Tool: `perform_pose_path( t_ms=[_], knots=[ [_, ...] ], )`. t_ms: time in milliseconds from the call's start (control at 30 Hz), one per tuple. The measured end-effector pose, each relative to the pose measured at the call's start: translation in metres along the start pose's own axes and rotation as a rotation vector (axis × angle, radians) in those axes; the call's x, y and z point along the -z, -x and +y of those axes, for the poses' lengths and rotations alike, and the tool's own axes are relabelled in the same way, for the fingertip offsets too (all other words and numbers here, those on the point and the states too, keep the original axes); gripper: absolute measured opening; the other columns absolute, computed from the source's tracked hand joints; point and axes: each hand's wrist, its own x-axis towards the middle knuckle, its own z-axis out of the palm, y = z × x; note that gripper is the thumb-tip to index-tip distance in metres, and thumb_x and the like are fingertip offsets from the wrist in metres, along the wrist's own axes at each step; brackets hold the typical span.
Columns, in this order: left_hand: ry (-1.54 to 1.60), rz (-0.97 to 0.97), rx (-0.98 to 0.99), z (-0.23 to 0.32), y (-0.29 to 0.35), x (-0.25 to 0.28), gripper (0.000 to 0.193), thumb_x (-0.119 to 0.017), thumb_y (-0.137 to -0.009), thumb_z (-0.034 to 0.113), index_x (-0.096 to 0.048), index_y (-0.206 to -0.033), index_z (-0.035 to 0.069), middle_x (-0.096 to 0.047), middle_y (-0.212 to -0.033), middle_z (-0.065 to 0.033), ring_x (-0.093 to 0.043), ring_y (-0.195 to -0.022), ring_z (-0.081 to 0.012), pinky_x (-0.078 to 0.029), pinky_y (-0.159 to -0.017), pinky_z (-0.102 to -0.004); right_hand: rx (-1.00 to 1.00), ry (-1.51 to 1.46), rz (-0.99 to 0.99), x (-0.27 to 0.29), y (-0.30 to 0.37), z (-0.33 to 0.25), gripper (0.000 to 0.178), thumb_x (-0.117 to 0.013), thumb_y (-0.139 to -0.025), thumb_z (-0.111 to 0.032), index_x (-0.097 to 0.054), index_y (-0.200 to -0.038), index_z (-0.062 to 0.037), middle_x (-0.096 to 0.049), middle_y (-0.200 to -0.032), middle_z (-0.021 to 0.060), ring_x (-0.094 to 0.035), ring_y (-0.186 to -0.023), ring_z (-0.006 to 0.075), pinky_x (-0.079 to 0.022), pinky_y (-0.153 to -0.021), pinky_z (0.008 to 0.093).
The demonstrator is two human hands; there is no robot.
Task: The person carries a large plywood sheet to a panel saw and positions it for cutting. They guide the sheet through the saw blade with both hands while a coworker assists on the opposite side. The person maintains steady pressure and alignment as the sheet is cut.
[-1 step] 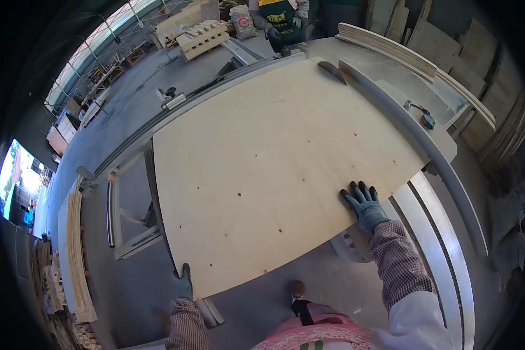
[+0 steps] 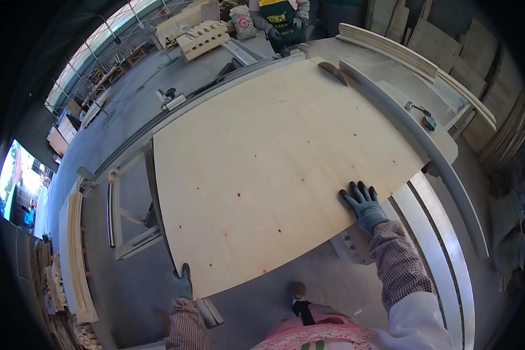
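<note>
Grey floor (image 2: 256,300) lies below the plywood sheet (image 2: 262,157), whose far end reaches the saw blade (image 2: 332,73). Left hand (image 2: 182,284) grips its near-left corner; right hand (image 2: 365,209) presses flat, fingers spread. Probably stiff, unwieldy: best held by its edges.

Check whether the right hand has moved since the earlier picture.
No, not visibly: judged against the grey fence, the right hand rests in practically the same place on the plywood sheet.
</note>
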Motion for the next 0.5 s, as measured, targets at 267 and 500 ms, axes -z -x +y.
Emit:
perform_pose_path(
  t_ms=[267,500],
  knots=[
    [0.086,0.045,0.009,-0.055,-0.027,0.010,0.036,-0.065,-0.086,0.023,-0.048,-0.105,-0.002,-0.058,-0.097,-0.0094,-0.057,-0.084,-0.0183,-0.049,-0.072,-0.0306,-0.001,0.013,0.063,-0.009,0.008,0.000,0.054,-0.042,-0.091,-0.022,-0.025,-0.141,-0.0310,-0.014,-0.151,0.0103,-0.009,-0.140,0.0325,-0.005,-0.111,0.0531],
    [0.028,0.032,-0.093,-0.044,-0.021,0.014,0.039,-0.065,-0.086,0.023,-0.046,-0.109,-0.002,-0.058,-0.100,-0.0108,-0.058,-0.085,-0.0183,-0.050,-0.073,-0.0305,-0.015,0.047,0.037,-0.002,0.006,-0.010,0.059,-0.045,-0.088,-0.017,-0.025,-0.142,-0.0305,-0.014,-0.151,0.0105,-0.009,-0.140,0.0321,-0.005,-0.111,0.0521]
  ],
)
